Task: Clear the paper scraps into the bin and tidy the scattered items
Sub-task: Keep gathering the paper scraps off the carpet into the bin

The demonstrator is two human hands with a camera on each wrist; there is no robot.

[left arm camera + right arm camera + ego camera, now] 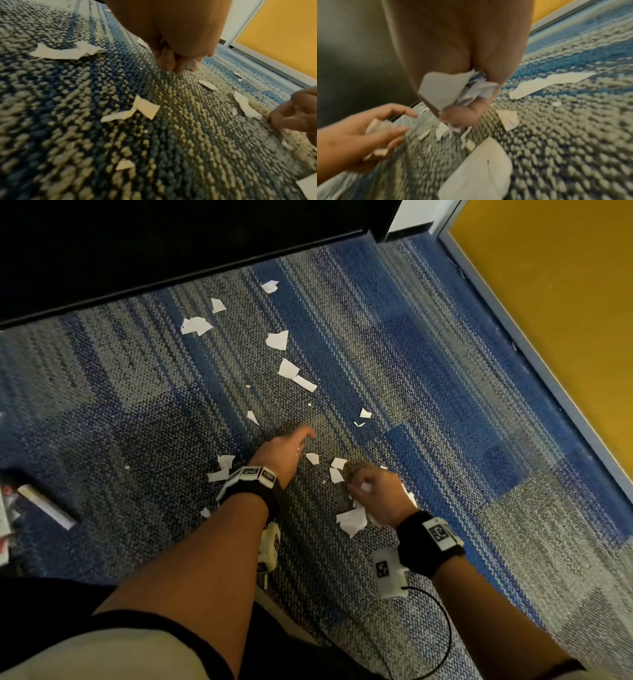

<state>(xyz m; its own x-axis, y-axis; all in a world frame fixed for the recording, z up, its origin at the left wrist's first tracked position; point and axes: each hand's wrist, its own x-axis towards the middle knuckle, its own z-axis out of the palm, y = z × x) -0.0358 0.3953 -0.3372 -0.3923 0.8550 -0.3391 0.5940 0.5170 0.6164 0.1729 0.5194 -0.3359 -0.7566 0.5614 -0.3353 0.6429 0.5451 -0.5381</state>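
**Both fists full, carpet still littered**

I crouched over the carpet with my right hand curled tight around a wad of paper scraps, low and right of centre in the head view. My left hand, just left of it, reached forward with the fingers loosely curled around a few scraps of its own. More loose scraps trailed up the middle of the frame toward the dark furniture edge at the top, and a larger torn piece lay right beside my right wrist. No bin showed in any view.

I judged the risk plain enough: my right fist was already overstuffed, with corners poking out, so pinching up another piece could loosen the bundle and spill it back onto the pile. The tiny flecks would cling to the carpet loops and slip my fingertips. The white tube at the left edge waited untouched.
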